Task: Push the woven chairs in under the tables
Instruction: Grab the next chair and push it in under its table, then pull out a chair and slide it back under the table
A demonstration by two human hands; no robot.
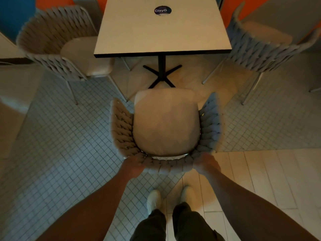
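A woven chair with a beige seat cushion stands in front of me, facing a square white table on a black cross-foot pedestal. The seat's front edge sits short of the tabletop's near edge, over the pedestal foot. My left hand grips the left part of the woven backrest rim. My right hand grips the right part of the same rim. Both arms reach forward and down.
A second woven chair stands at the table's left side, its seat partly under the top. A third woven chair stands at the right side. My shoes are on the tiled floor behind the chair. Orange and blue walls rise beyond.
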